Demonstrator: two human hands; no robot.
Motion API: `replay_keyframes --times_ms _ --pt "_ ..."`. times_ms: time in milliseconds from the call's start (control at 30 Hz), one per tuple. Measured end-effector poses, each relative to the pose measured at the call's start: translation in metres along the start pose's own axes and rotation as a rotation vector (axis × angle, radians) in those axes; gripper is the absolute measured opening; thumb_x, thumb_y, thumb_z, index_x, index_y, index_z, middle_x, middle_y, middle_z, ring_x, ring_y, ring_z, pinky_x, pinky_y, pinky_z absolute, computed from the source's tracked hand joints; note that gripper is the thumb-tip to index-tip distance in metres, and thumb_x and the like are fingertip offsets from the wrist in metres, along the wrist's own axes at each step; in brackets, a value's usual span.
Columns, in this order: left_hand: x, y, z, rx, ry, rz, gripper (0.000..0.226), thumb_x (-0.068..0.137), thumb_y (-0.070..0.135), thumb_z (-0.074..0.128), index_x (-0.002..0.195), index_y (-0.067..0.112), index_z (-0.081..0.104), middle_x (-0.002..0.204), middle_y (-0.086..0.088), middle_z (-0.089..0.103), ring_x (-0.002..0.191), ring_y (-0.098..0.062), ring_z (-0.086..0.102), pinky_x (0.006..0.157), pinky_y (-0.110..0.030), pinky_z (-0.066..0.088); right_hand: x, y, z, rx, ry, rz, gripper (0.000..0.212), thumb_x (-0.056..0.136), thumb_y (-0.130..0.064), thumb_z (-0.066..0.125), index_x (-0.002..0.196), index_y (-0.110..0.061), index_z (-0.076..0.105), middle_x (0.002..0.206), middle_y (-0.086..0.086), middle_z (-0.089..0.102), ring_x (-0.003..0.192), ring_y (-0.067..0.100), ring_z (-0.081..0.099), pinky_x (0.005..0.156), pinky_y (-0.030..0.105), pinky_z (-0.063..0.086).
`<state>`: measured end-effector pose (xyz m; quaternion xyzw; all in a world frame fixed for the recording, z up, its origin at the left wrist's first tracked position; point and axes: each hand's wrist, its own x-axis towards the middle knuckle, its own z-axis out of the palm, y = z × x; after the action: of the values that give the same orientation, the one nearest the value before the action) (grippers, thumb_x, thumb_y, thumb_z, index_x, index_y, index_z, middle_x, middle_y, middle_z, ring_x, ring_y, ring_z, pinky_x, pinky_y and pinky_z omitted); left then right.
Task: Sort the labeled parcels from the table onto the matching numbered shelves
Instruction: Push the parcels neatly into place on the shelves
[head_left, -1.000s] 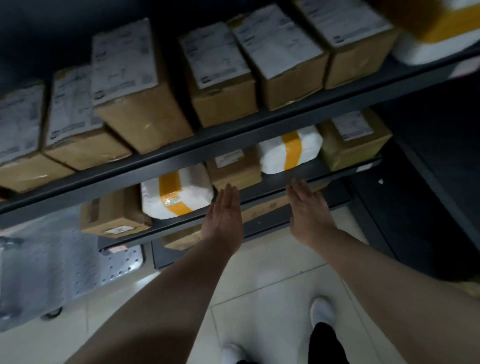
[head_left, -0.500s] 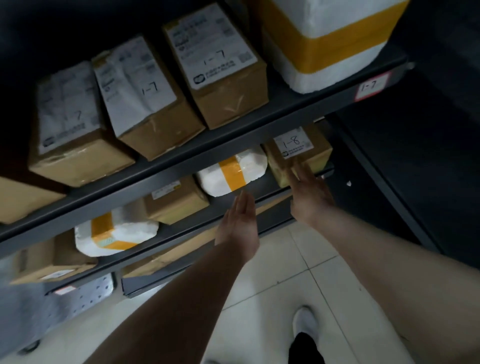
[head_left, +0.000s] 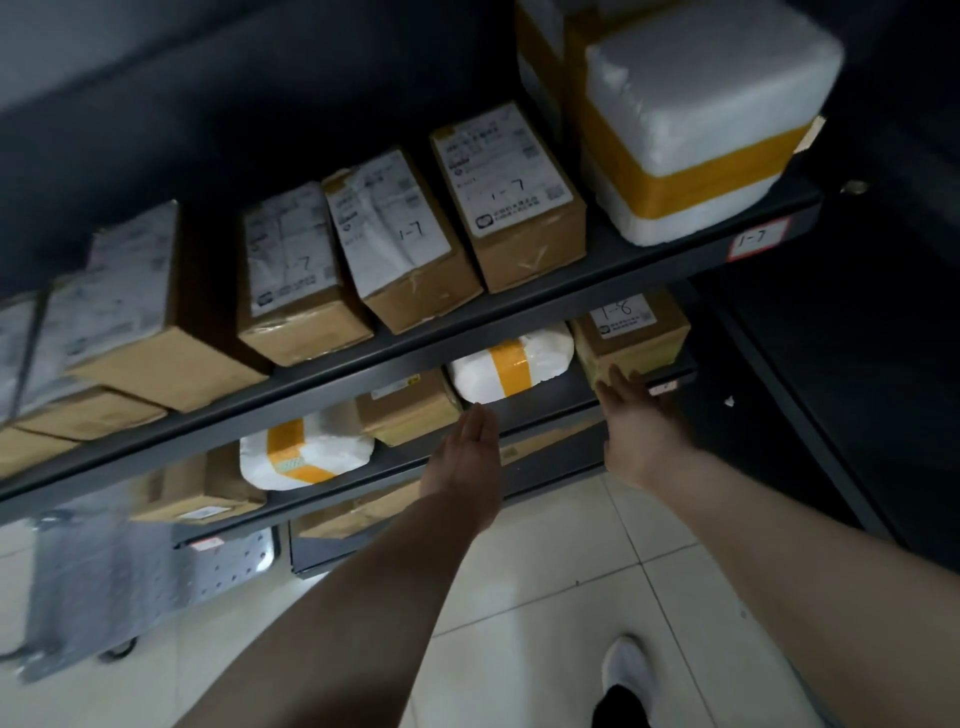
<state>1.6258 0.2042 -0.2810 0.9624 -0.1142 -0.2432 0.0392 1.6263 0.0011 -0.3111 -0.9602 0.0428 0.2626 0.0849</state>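
Where the lower shelf (head_left: 556, 397) ends at the right, the 1-8 parcel (head_left: 631, 338), a brown box, is seen standing on it w/ its label facing up. Its front face is touched by the straight fingers of the right hand (head_left: 636, 421); nothing is gripped. The left hand (head_left: 467, 457) is held flat and empty, fingers straight and together, just in front of the shelf edge. It is placed below the white parcel (head_left: 511, 364), yellow tape round it, which lies just left of the 1-8 parcel. The hands are kept apart, w/ a bare stretch of shelf edge between them. One level up, the upper shelf (head_left: 467, 327) is tagged 1-7 (head_left: 758, 238) at its right end. It is loaded w/ brown boxes (head_left: 511, 197) labelled 1-7 and a big foam box (head_left: 701, 119) banded in yellow. Approx. below the right forearm, a white shoe (head_left: 628, 670) is seen on the tiled floor (head_left: 545, 597).
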Motion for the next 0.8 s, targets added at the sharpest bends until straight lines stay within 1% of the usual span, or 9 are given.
replay_keyframes --times_ms 67,133,233,333,433,533,633,733,800 --pt "-0.017 -0.007 -0.008 0.026 -0.016 0.021 0.087 0.086 -0.007 0.050 0.155 0.011 0.000 0.163 -0.004 -0.001 0.149 -0.022 0.005 0.118 -0.034 0.018 -0.022 -0.017 -0.005 -0.029 0.037 -0.040 0.073 0.088 -0.017 0.055 0.150 -0.016 0.017 0.160 0.002 0.003 0.146 0.025 0.009 0.114 0.044 0.025" --pt "-0.037 -0.016 -0.017 0.052 -0.039 0.041 0.086 0.086 -0.007 0.051 0.155 0.009 0.001 0.163 -0.005 0.000 0.149 -0.022 0.003 0.118 -0.034 0.016 -0.048 -0.037 -0.008 0.007 0.043 -0.054 0.071 0.086 -0.014 0.058 0.148 -0.015 0.023 0.159 0.003 0.010 0.145 0.024 0.009 0.116 0.044 0.021" --pt "-0.074 -0.035 -0.033 0.077 -0.059 0.053 0.084 0.089 -0.003 0.052 0.155 0.010 0.001 0.163 -0.004 -0.003 0.150 -0.021 -0.001 0.118 -0.033 0.014 -0.089 -0.068 -0.015 0.037 -0.010 -0.063 0.074 0.089 -0.008 0.053 0.152 -0.014 0.014 0.160 0.002 0.003 0.147 0.021 -0.004 0.119 0.045 0.008" --pt "-0.119 -0.058 -0.052 0.126 -0.057 0.070 0.085 0.088 0.001 0.054 0.155 0.010 0.002 0.163 -0.006 0.000 0.149 -0.022 0.005 0.118 -0.032 0.017 -0.127 -0.099 -0.025 -0.017 -0.015 -0.092 0.075 0.091 -0.012 0.053 0.153 -0.013 0.010 0.161 0.004 -0.001 0.148 0.024 -0.004 0.118 0.043 0.013" --pt "-0.164 -0.085 -0.070 0.164 -0.060 0.072 0.078 0.088 0.003 0.053 0.154 0.008 0.011 0.161 -0.011 0.007 0.147 -0.025 0.013 0.116 -0.036 0.027 -0.166 -0.131 -0.034 -0.013 0.050 -0.123 0.072 0.091 -0.013 0.054 0.152 -0.014 0.016 0.159 0.007 0.011 0.147 0.028 0.008 0.114 0.043 0.027" --pt "-0.206 -0.112 -0.086 0.159 -0.026 0.037 0.065 0.091 0.010 0.051 0.150 0.009 0.024 0.156 -0.012 0.021 0.143 -0.027 0.024 0.111 -0.039 0.034 -0.203 -0.163 -0.045 0.045 0.113 -0.159 0.058 0.088 -0.012 0.054 0.142 -0.016 0.035 0.144 0.008 0.038 0.132 0.029 0.035 0.098 0.041 0.042" --pt "-0.247 -0.136 -0.103 0.165 0.026 0.010 0.062 0.093 0.022 0.056 0.147 0.008 0.030 0.150 -0.013 0.030 0.137 -0.028 0.032 0.110 -0.040 0.035 -0.236 -0.196 -0.059 0.035 0.158 -0.203 0.041 0.095 -0.026 0.049 0.135 -0.016 0.046 0.133 0.007 0.046 0.119 0.027 0.045 0.093 0.040 0.044" --pt "-0.286 -0.159 -0.119 0.162 0.102 -0.017 0.062 0.094 0.032 0.056 0.147 0.011 0.032 0.149 -0.012 0.033 0.136 -0.028 0.034 0.110 -0.039 0.035 -0.265 -0.227 -0.072 0.018 0.197 -0.227 0.033 0.097 -0.035 0.046 0.121 -0.013 0.052 0.124 0.007 0.050 0.109 0.025 0.050 0.085 0.036 0.046" --pt "-0.308 -0.171 -0.130 0.178 0.133 -0.019 0.063 0.094 0.034 0.055 0.148 0.011 0.031 0.151 -0.011 0.031 0.138 -0.026 0.032 0.112 -0.039 0.033 -0.282 -0.243 -0.080 0.021 0.228 -0.265 0.037 0.097 -0.032 0.048 0.130 -0.015 0.047 0.130 0.007 0.048 0.113 0.026 0.050 0.088 0.036 0.046"
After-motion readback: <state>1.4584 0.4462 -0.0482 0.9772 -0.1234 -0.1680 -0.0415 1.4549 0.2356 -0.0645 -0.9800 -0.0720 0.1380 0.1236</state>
